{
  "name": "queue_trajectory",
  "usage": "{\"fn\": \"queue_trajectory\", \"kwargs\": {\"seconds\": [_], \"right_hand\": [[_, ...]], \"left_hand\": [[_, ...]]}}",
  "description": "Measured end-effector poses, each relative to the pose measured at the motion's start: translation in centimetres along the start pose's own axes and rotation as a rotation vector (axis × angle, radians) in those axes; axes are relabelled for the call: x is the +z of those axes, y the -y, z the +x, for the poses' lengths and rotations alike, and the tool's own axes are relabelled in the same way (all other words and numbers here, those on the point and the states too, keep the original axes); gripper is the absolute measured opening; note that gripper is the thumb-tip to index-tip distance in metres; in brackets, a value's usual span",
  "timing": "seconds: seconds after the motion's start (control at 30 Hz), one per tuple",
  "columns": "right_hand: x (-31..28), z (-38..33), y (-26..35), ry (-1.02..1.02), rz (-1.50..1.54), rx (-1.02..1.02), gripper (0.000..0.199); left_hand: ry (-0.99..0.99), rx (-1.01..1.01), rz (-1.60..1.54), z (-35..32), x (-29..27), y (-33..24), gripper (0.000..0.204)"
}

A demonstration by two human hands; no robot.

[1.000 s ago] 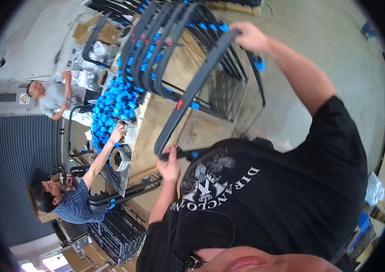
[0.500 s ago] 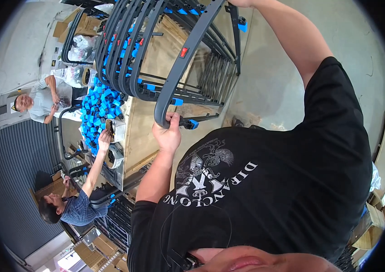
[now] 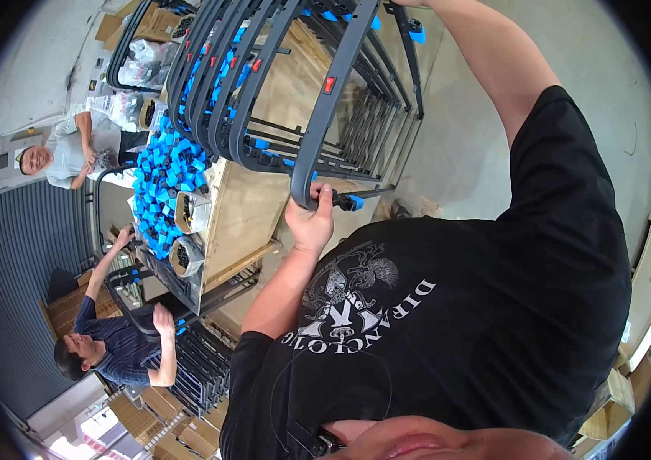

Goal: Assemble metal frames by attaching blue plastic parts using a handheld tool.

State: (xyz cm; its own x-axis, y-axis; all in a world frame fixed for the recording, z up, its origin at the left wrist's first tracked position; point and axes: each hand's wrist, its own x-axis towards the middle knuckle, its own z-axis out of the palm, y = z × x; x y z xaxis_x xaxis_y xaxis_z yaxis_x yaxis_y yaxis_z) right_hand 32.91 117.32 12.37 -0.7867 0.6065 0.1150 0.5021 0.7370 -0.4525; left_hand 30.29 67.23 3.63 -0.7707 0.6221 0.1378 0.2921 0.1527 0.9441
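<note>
Beside the pale plywood tabletop (image 3: pixel 240 205), we've got a matte black, round-cornered tubular frame (image 3: pixel 319 119) slanting up towards the top edge of the view. Our left hand (image 3: pixel 310 222) has it at the lower bend, fingers curled round behind and thumb laid alongside, pinching that smooth curve. Up at the frame's far end, our right hand (image 3: pixel 415 2) is nearly all cropped away, so we can't tell how its fingers sit. Look at the glossy red insert (image 3: pixel 330 84) on the bar, and the blocky blue cap (image 3: pixel 355 203) just by our left thumb! Close alongside, a row of matching bent frames (image 3: pixel 246 96) stands over the wood. Further left, we see a jumbled heap of angular blue-and-black pieces (image 3: pixel 168 172), and beyond it all, a ribbed grey shutter (image 3: pixel 26 261).
</note>
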Motion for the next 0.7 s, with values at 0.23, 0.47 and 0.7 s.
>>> {"fn": "queue_trajectory", "kwargs": {"seconds": [0.23, 0.47, 0.7], "right_hand": [[0.7, 1.9, -0.8, -0.099, -0.036, 0.060, 0.042], [1.9, -1.9, 5.6, -0.334, 0.153, 0.203, 0.037], [28.2, -31.4, -13.6, 0.257, 0.259, 0.797, 0.047]], "left_hand": [[-0.020, -0.041, 0.079, 2.7, 0.1, 2.2, 0.016], [-0.147, -0.156, 0.389, 3.7, -4.8, -1.8, 0.048], [-0.147, -0.436, 0.481, -4.0, -11.8, 6.8, 0.037]]}}
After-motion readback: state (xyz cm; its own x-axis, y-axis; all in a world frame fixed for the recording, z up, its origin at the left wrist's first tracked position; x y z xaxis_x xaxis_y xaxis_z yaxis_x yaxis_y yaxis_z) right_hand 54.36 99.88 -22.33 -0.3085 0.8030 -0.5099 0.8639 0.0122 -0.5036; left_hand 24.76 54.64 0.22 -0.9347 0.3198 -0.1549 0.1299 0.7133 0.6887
